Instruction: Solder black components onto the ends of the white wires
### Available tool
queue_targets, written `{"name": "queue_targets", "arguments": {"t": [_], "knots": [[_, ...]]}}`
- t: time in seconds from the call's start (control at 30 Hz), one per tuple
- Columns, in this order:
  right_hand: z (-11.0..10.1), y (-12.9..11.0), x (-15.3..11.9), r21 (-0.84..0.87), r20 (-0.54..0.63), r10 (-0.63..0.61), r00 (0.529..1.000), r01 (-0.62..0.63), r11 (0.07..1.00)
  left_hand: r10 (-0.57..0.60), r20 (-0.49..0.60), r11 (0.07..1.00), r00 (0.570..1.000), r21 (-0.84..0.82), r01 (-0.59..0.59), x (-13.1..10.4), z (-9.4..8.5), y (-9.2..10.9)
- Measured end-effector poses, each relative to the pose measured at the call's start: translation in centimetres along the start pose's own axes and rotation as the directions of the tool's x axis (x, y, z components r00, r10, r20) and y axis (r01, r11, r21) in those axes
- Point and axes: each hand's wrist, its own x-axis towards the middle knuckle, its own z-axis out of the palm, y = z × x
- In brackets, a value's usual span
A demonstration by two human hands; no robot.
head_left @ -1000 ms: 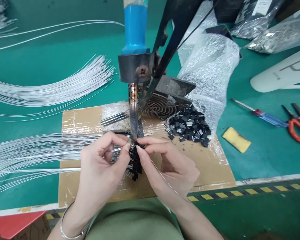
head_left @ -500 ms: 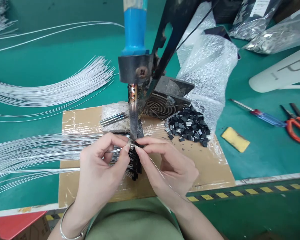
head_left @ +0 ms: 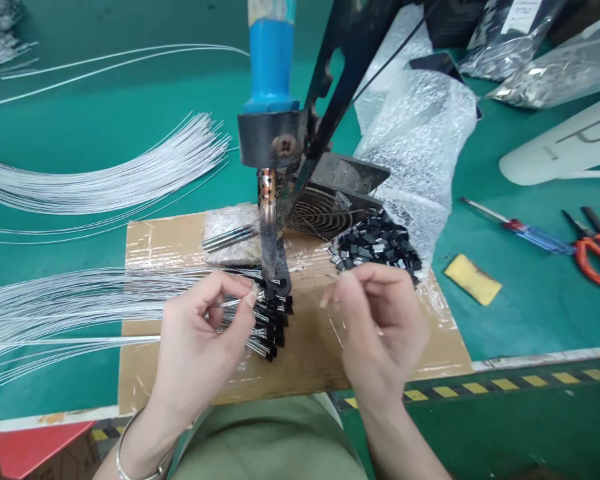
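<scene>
Right hand [head_left: 387, 333] moved rightward — left hand [head_left: 203, 340] pinches a wire [head_left: 232, 302]

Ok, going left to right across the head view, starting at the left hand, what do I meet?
Left hand → soldering iron → right hand → yellow sponge → red-handled pliers.

Wires [head_left: 150, 293] L of iron [head_left: 271, 67], small pcs [head_left: 375, 243] R, s'driver [head_left: 520, 228] far R

Right hand [head_left: 383, 327] is a blur at the fingertips, too smeared to tell what's held! Left hand [head_left: 200, 333] hides part of the wires [head_left: 80, 300], which leave frame left; iron [head_left: 271, 67] cropped on top, cup [head_left: 545, 150] and pliers [head_left: 583, 257] at right.
</scene>
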Motion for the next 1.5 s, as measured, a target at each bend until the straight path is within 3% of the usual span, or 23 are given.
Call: {"name": "queue_targets", "arguments": {"t": [0.1, 0.17, 0.27, 0.37, 0.47, 0.53, 0.57, 0.7, 0.8, 1.0, 1.13, 1.33, 1.5], "knots": [[-2.3, 0.8, 1.6, 0.263, -0.046, 0.092, 0.995, -0.076, 0.962, 0.135, 0.004, 0.982, 0.991, 0.13, -0.135, -0.3, -0.4, -0.7], [-3.9, 1.5, 2.6, 0.342, -0.099, 0.17, 0.98, -0.128, 0.931, 0.247, 0.017, 0.945, 0.969, 0.217, -0.245, -0.6, -0.7, -1.1], [-5.4, 2.6, 3.4, 0.276, -0.185, 0.188, 0.965, -0.133, 0.952, 0.336, -0.005, 0.899, 0.942, 0.299, -0.32, -1.0, -1.5, -1.5], [-5.6, 3.6, 3.6, 0.199, -0.189, 0.134, 0.973, -0.096, 0.975, 0.389, -0.071, 0.871, 0.918, 0.354, -0.342, -0.3, -3.2, -1.5], [-5.2, 4.2, 3.4, 0.167, -0.139, 0.109, 0.984, -0.085, 0.982, 0.435, -0.119, 0.753, 0.893, 0.591, -0.289, 2.9, -5.7, -2.0], [-5.1, 4.3, 3.3, 0.148, -0.152, 0.091, 0.984, -0.068, 0.987, 0.323, -0.07, 0.604, 0.944, 0.783, -0.148, 6.3, -7.3, -2.7], [-5.1, 4.4, 3.2, 0.139, -0.169, 0.083, 0.982, -0.06, 0.988, 0.276, -0.036, 0.572, 0.96, 0.809, -0.134, 8.2, -8.0, -3.3], [-5.1, 4.4, 3.2, 0.118, -0.198, 0.096, 0.976, -0.073, 0.99, 0.175, 0.023, 0.531, 0.984, 0.84, -0.114, 14.3, -9.6, -5.5], [-5.1, 4.3, 3.1, 0.103, -0.186, 0.106, 0.977, -0.088, 0.991, 0.149, 0.092, 0.517, 0.985, 0.842, -0.157, 16.2, -9.6, -6.6], [-4.9, 4.0, 2.7, 0.086, -0.155, 0.109, 0.982, -0.097, 0.992, 0.172, 0.185, 0.496, 0.968, 0.833, -0.247, 16.1, -9.4, -6.9], [-4.9, 4.0, 2.6, 0.083, -0.161, 0.092, 0.983, -0.079, 0.993, 0.193, 0.168, 0.581, 0.967, 0.774, -0.251, 15.2, -10.4, -6.3], [-5.0, 4.0, 2.6, 0.068, -0.148, 0.085, 0.985, -0.076, 0.995, 0.258, -0.01, 0.766, 0.966, 0.611, -0.199, 13.4, -11.9, -4.6], [-4.9, 4.1, 2.6, 0.062, -0.144, 0.086, 0.986, -0.077, 0.995, 0.292, -0.173, 0.829, 0.941, 0.537, -0.159, 10.9, -12.8, -2.6]]}}
